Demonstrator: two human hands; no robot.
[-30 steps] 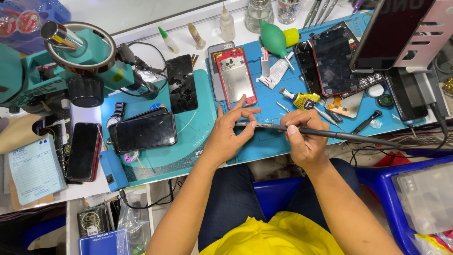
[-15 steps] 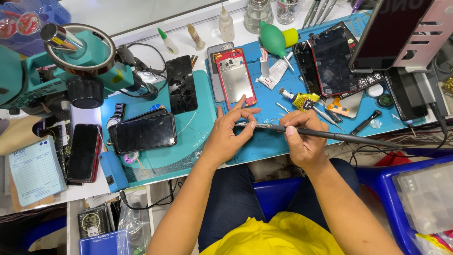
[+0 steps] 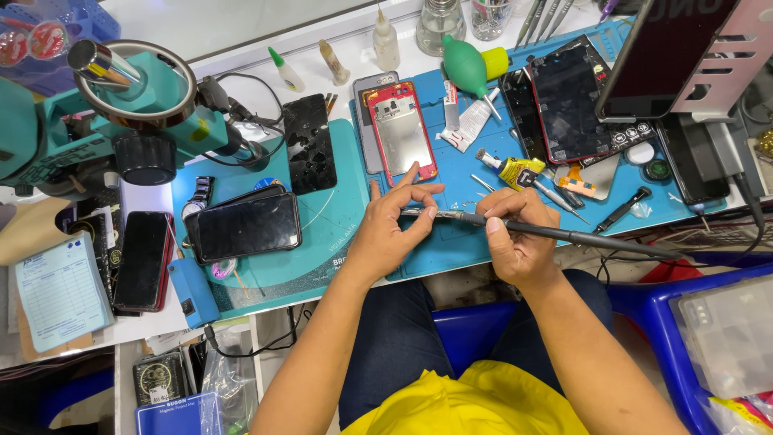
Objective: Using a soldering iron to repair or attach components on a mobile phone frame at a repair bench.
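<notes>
Fingers (image 3: 506, 211) of my right hand (image 3: 515, 242) are closed around a long dark soldering iron (image 3: 564, 234), gripped near its front like a pen, its cable trailing off to my right. My left hand (image 3: 390, 229) has thumb and forefinger pinched at the metal tip (image 3: 427, 213), other fingers loosely spread. Both hover just above the blue mat (image 3: 459, 169) on the surface. Beyond my left fingers lies a red opened phone (image 3: 401, 133); further left, a dark phone (image 3: 245, 228). I judge a steady, light pinch works best here. Compared with a second ago, almost nothing has moved.
</notes>
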